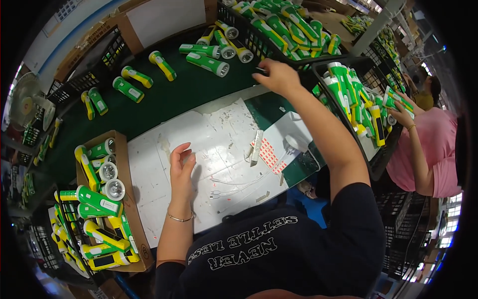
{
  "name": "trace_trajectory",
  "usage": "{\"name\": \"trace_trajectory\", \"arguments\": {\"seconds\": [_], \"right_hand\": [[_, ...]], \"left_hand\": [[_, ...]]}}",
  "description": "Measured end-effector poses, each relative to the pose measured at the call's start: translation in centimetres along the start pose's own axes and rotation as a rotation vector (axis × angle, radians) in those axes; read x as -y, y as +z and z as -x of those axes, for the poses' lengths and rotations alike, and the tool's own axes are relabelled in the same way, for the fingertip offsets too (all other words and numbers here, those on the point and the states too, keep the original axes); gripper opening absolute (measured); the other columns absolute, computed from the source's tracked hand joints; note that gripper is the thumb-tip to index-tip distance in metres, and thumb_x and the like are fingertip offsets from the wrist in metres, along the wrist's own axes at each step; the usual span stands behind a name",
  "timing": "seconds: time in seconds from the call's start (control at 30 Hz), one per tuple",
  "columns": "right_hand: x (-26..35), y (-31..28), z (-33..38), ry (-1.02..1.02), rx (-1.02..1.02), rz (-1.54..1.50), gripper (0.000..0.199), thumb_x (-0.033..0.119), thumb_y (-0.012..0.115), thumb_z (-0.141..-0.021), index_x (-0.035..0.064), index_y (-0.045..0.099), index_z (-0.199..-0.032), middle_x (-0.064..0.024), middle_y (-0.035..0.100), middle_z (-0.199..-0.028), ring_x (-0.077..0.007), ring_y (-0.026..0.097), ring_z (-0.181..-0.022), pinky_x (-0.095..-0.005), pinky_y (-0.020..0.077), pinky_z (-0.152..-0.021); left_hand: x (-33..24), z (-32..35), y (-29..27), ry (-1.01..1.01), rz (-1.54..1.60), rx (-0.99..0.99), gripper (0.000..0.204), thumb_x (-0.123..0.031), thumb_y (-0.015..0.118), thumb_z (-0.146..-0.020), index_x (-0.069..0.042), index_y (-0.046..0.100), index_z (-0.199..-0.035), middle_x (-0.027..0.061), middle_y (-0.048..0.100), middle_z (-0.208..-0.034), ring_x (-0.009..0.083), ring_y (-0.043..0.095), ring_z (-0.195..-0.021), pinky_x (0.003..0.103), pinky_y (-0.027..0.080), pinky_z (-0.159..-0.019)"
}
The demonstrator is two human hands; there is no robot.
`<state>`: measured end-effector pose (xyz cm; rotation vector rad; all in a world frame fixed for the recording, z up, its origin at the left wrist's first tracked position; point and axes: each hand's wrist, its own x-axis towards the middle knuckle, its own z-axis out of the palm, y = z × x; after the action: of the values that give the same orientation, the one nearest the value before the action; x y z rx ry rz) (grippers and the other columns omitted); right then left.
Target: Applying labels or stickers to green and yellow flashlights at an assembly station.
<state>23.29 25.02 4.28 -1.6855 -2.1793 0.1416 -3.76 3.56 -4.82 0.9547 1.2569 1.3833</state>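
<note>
Right hand [280,78] at the end of an outstretched arm, over the far side of the green-topped bench [186,90]: fingers bent, thumb drawn toward them; at the fingertips, a small dark patch, impossible to tell as held item or shadow. Near it, a cluster of green-and-yellow flashlights [205,64], with none visibly in its grasp. Left hand [181,169] raised over the scuffed white work board [219,129], fingers loosely curved, thumb apart, apparently empty. Step in hand, by judgement: a reach across the bench, either to fetch or to set down. Called for next, if fetching: a closed grip around one barrel, clear of its neighbours and the black mesh crate [251,42]. Farther out: white cable [215,194] on the board; at left, flashlight-filled cardboard carton [138,219]; at right, a co-worker's hand [403,118] at another flashlight.
</note>
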Motion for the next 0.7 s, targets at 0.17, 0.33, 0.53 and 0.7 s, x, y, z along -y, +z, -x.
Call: {"name": "trace_trajectory", "arguments": {"seconds": [0.17,0.33,0.53,0.7], "right_hand": [[4.2,8.1,-5.5,0.075,0.198,0.054,0.076,0.048,0.067,-0.073,0.0135,0.037,-0.133,-0.0124,0.061,-0.108,-0.0298,0.060,-0.097,-0.0396,0.0492,-0.079],[4.1,10.3,-6.7,0.036,0.142,0.011,0.057,0.033,0.068,-0.074,0.0148,0.045,-0.123,-0.0123,0.063,-0.101,-0.0294,0.061,-0.093,-0.0402,0.0498,-0.076],[0.6,9.3,-5.4,0.099,0.248,-0.475,0.059,0.032,0.071,-0.071,0.0083,0.052,-0.121,-0.0120,0.064,-0.103,-0.0229,0.061,-0.095,-0.0335,0.0474,-0.078],[4.6,1.3,1.9,-0.052,0.861,-1.147,0.053,0.013,0.071,-0.075,0.0054,0.051,-0.123,-0.0072,0.063,-0.106,-0.0124,0.059,-0.094,-0.0216,0.0445,-0.078]], "left_hand": [[-0.2,0.0,0.0,-0.040,0.102,0.028,0.033,-0.019,0.052,-0.089,-0.007,0.048,-0.120,0.0046,0.050,-0.109,0.0113,0.046,-0.104,0.026,0.038,-0.086],[-1.1,0.5,0.1,-0.040,0.073,0.030,0.033,-0.020,0.053,-0.089,-0.005,0.048,-0.118,0.0038,0.053,-0.105,0.0112,0.049,-0.099,0.024,0.039,-0.084],[-1.4,0.5,0.2,-0.053,0.073,0.090,0.031,-0.020,0.052,-0.089,-0.004,0.050,-0.116,0.0043,0.054,-0.103,0.0133,0.052,-0.097,0.027,0.042,-0.083],[-0.7,-0.3,-1.5,-0.608,1.137,0.565,0.069,-0.056,0.027,-0.093,0.001,0.042,-0.127,0.0198,0.056,-0.110,0.0298,0.059,-0.094,0.046,0.052,-0.077]]}}
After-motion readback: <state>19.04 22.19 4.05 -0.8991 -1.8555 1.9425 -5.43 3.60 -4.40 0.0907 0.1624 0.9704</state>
